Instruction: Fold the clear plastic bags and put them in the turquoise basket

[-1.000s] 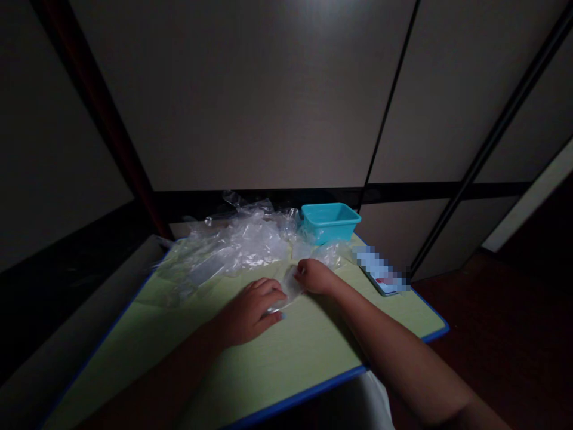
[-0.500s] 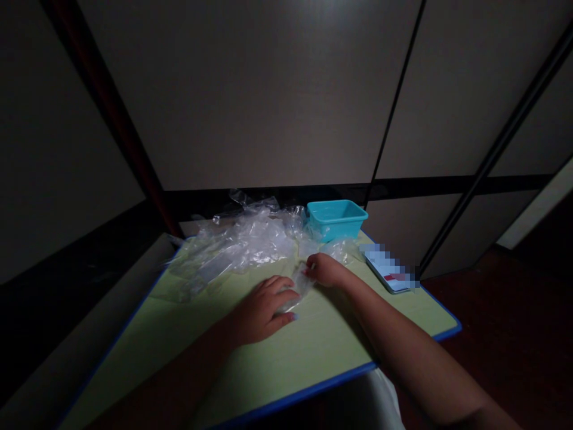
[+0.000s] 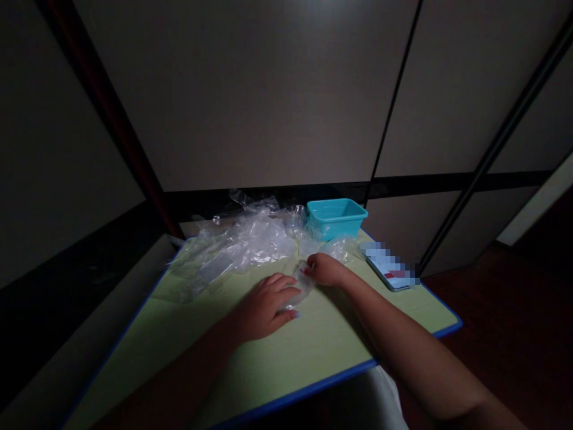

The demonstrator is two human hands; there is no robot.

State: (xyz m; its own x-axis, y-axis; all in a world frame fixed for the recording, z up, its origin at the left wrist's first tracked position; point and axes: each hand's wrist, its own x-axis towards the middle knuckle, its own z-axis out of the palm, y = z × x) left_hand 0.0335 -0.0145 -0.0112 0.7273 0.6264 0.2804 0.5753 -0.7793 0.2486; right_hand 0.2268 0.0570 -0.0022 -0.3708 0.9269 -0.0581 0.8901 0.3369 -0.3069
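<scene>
While the left hand (image 3: 264,307) lies with fingers spread and thumb apart over the near-left edge of a clear film (image 3: 306,289), the right hand (image 3: 328,272) is curled at its far end, from about one o'clock. The hands are apart, with the film between them on the table (image 3: 326,340); whether the right fingertips pinch it or only press it, I cannot tell. The step in hand looks like steadying the film with the left and working its far end with the right. The next move seems to call for light fingertips and a steady left palm, since film so thin could slide or crease. Taking the film as the clock's centre, a crumpled pile (image 3: 257,239) of clear plastic spreads at ten to eleven, a tub (image 3: 338,231) stands at one and a phone (image 3: 388,272) lies near two.
</scene>
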